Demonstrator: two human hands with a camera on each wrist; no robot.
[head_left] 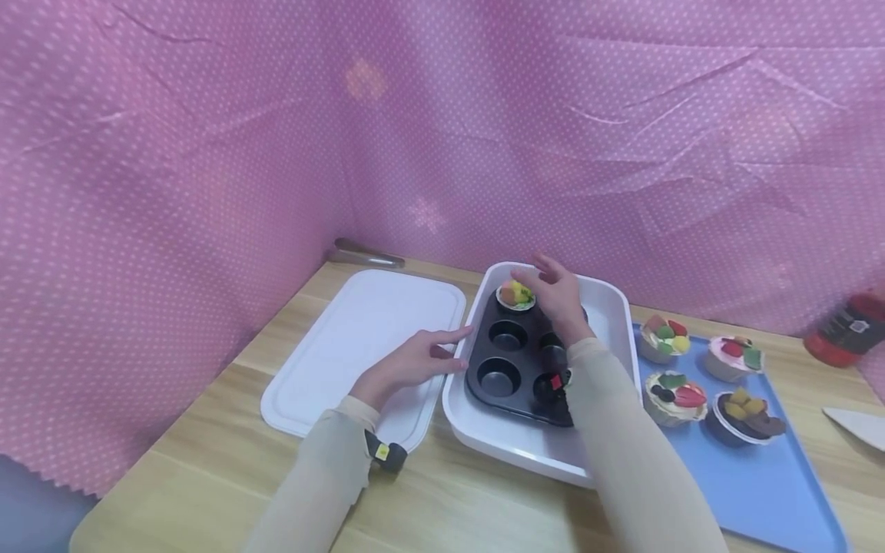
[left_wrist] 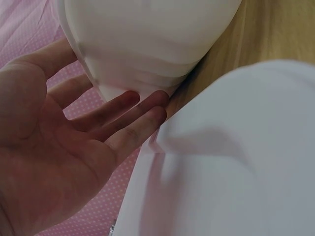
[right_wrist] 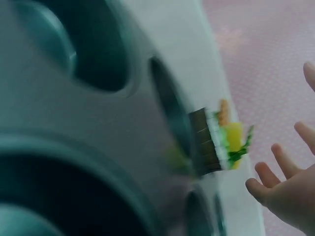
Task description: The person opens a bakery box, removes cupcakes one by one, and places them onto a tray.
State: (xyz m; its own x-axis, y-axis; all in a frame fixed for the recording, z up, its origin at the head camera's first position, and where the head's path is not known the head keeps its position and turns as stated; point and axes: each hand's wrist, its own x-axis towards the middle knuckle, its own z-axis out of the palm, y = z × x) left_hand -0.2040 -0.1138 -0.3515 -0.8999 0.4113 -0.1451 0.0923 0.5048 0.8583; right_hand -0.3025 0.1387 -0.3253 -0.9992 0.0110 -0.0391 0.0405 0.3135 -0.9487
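Observation:
My left hand [head_left: 411, 361] reaches across a white board [head_left: 359, 338], fingertips at the left rim of a white tray [head_left: 477, 430]. In the left wrist view its fingers [left_wrist: 130, 137] are loosely extended beside the tray's outer wall. A dark muffin tin [head_left: 523, 349] sits in the tray. One cupcake [head_left: 515, 296] with colourful toppings stands in its far left cup. My right hand [head_left: 556, 296] hovers over the tin's far end, just right of that cupcake. In the right wrist view its fingers are spread, apart from the cupcake [right_wrist: 231, 140], and hold nothing. My right hand and forearm hide part of the tin's right side.
To the right, a blue tray [head_left: 754, 491] bears several decorated cupcakes [head_left: 674, 398]. Tongs [head_left: 365, 253] lie behind the white board. A red jar with a dark label [head_left: 846, 330] and a pale pointed blade-like piece [head_left: 857, 426] are at far right. A pink dotted cloth [head_left: 442, 153] hangs behind.

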